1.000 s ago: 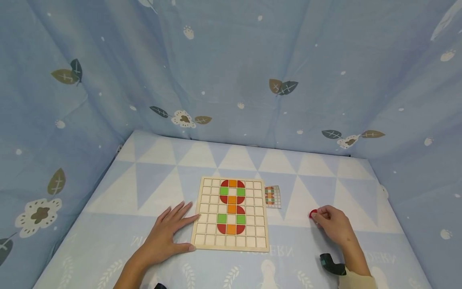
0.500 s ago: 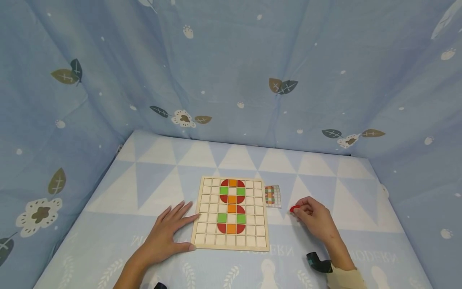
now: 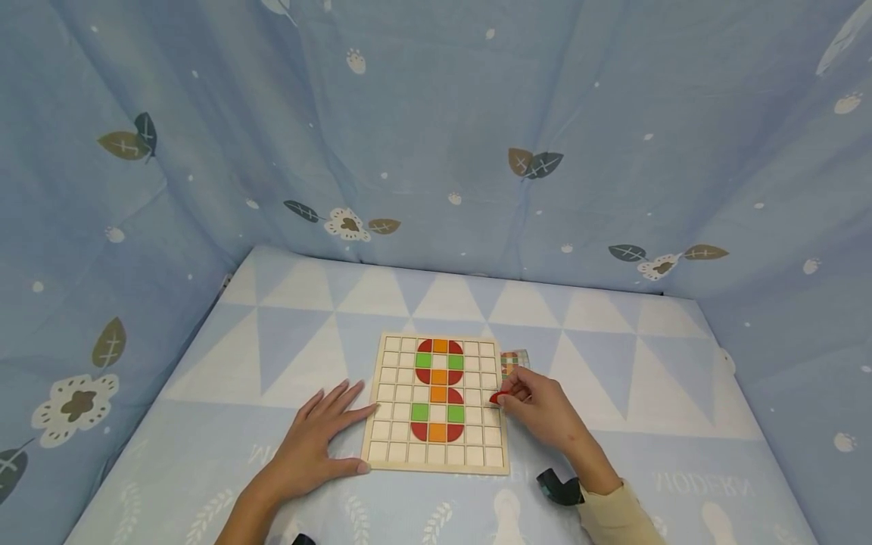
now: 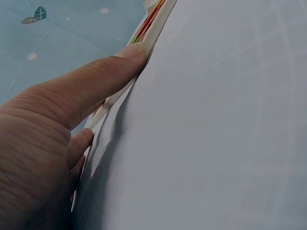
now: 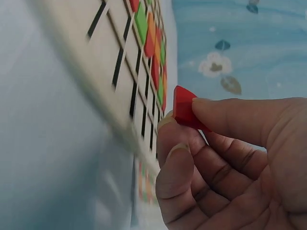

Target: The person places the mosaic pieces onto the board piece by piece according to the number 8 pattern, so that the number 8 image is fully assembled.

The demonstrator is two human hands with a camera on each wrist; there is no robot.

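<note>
A wooden grid board [image 3: 398, 453] lies on the table, with red quarter-round, green square and orange square tiles forming a figure in its middle columns. My left hand [image 3: 309, 439] rests at the board's left side with fingers spread, the thumb and index fingertip touching its edge; the left wrist view shows the thumb [image 4: 103, 79] against that edge. Between thumb and fingers my right hand [image 3: 545, 405] pinches a red quarter-round tile [image 5: 184, 108], held over the board's right edge. Beyond the board's right side, a printed pattern card [image 3: 515, 359] is partly hidden by the right hand.
A pale blue and white patterned cloth [image 3: 306, 356] covers the table. Blue curtains [image 3: 436, 113] printed with leaves and flowers hang at the back and both sides. A black wrist camera [image 3: 562, 488] sits by the right wrist.
My right hand has moved left with the red tile, from open table at the right to the board's right edge, now covering part of the card. The left hand has stayed in place.
</note>
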